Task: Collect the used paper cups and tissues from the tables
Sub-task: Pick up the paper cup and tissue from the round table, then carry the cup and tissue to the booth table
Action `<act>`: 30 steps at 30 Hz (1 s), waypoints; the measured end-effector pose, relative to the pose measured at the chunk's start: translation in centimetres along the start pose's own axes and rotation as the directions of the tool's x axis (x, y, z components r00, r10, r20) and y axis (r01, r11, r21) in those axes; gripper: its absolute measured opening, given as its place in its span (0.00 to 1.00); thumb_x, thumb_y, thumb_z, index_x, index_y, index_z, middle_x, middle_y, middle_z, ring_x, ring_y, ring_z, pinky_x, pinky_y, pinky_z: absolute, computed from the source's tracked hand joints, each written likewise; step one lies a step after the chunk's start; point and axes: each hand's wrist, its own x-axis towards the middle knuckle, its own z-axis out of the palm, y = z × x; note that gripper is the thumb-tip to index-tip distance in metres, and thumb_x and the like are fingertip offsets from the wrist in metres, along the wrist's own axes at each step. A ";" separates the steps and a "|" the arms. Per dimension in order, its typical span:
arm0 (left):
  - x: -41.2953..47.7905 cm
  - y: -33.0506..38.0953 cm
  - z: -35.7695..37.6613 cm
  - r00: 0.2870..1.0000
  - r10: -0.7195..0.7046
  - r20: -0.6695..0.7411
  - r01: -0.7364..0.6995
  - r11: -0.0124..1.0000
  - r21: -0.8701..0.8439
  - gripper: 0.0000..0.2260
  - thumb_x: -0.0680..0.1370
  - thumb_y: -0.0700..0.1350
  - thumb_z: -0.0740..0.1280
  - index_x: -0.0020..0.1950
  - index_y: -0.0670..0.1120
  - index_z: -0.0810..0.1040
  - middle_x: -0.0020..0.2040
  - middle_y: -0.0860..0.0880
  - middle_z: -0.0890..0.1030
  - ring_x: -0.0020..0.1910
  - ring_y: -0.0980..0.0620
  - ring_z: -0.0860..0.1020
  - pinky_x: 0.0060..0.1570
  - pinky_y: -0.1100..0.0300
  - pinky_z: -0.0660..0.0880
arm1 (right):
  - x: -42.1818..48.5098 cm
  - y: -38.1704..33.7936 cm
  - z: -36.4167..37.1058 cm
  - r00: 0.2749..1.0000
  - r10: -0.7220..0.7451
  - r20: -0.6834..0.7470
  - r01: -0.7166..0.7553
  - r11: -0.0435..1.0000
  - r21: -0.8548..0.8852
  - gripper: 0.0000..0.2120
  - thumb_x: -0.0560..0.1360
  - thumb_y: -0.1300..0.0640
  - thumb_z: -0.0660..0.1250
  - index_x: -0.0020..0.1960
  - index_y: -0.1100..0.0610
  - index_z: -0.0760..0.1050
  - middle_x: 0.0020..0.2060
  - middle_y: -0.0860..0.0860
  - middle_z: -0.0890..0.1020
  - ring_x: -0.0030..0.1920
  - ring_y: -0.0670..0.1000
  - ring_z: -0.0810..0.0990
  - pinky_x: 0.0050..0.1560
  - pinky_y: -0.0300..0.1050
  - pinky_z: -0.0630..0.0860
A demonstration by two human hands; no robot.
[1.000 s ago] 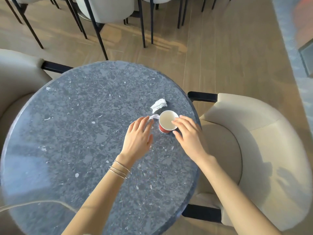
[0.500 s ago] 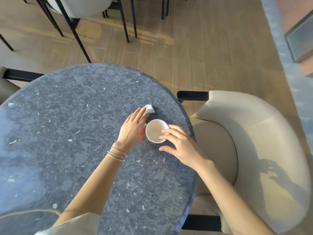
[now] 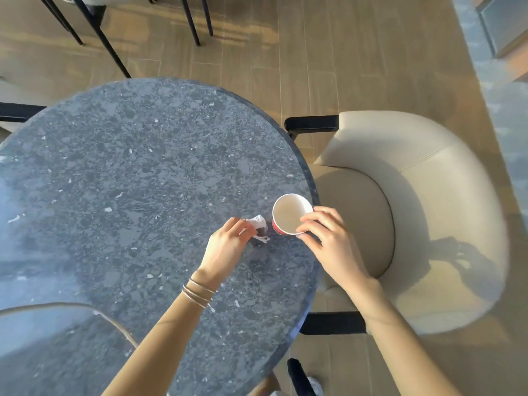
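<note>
- The left hand [image 3: 228, 247] reaches in from the bottom edge over the round dark grey speckled stone table [image 3: 143, 167], back of the hand up, fingers curled in
- Its fingertips pinch the crumpled white tissue [image 3: 258, 222], with a thin scrap hanging toward the tabletop
- The right hand [image 3: 331, 241] comes in from the lower right across the table's edge, with fingers and thumb curled round the near side of the red paper cup with a white inside [image 3: 290, 214], gripping it at the rim
- Count: one cup, one tissue, two hands, several thin metal bangles [image 3: 198, 292] on the left wrist, and one beige upholstered armchair [image 3: 428, 195] to the right of the table
- The cup stands about upright near the table's right edge, mouth up toward the camera, long axis roughly vertical; whether its base touches the table cannot be told
- The tissue sits just left of the cup, apart from it, wadded with no clear long axis
</note>
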 end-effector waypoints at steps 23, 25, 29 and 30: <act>-10.8 33.3 7.2 0.954 0.206 0.216 -0.212 0.977 0.004 0.12 0.63 0.33 0.73 0.43 0.43 0.78 0.40 0.44 0.76 0.36 0.44 0.76 0.26 0.58 0.72 | -37.0 5.7 -16.9 0.899 0.292 -0.326 -0.282 0.956 0.081 0.03 0.67 0.62 0.74 0.38 0.59 0.80 0.38 0.48 0.82 0.55 0.51 0.78 0.52 0.42 0.73; -11.8 37.9 8.1 0.949 0.246 0.199 -0.250 0.968 -0.005 0.11 0.66 0.34 0.70 0.46 0.45 0.78 0.46 0.46 0.76 0.41 0.46 0.77 0.25 0.55 0.74 | -41.8 6.5 -19.7 0.878 0.318 -0.358 -0.315 0.947 0.067 0.03 0.67 0.62 0.74 0.38 0.59 0.80 0.38 0.49 0.82 0.56 0.50 0.77 0.53 0.42 0.72; -13.0 46.4 9.1 0.888 0.407 0.214 -0.406 0.912 -0.049 0.09 0.68 0.37 0.72 0.45 0.48 0.80 0.52 0.48 0.77 0.45 0.49 0.78 0.29 0.52 0.78 | -49.8 7.8 -24.8 0.799 0.405 -0.444 -0.426 0.903 0.057 0.04 0.67 0.63 0.74 0.38 0.58 0.80 0.40 0.48 0.82 0.58 0.48 0.75 0.52 0.41 0.72; -13.1 48.4 9.2 0.866 0.454 0.211 -0.454 0.889 -0.053 0.10 0.66 0.37 0.73 0.44 0.49 0.80 0.51 0.49 0.78 0.44 0.50 0.79 0.27 0.53 0.77 | -51.4 8.1 -26.0 0.775 0.418 -0.473 -0.448 0.892 0.054 0.04 0.66 0.64 0.74 0.38 0.58 0.80 0.41 0.49 0.82 0.58 0.48 0.75 0.50 0.41 0.73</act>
